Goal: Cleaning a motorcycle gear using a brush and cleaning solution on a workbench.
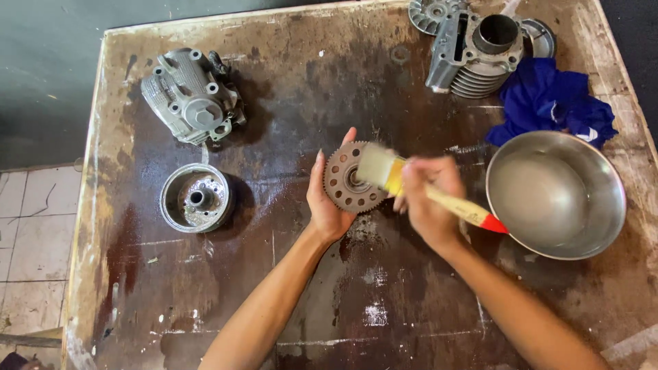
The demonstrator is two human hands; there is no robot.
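Two hands meet over the middle of the stained surface [288, 301]: the left hand [327, 199] has its fingers clamped round a toothed gear disc [351, 183], held on edge with its face turned toward the right hand [428, 199], whose fingers grip a paintbrush [411, 186]. Bristles touch the disc; the handle runs right and down toward the steel bowl [556, 195]. No labels or packages show; a blue rag [548, 99] lies behind the bowl

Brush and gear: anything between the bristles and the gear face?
Nothing visible. The right hand holds the brush with its bristles against the gear, which the left hand holds from behind.
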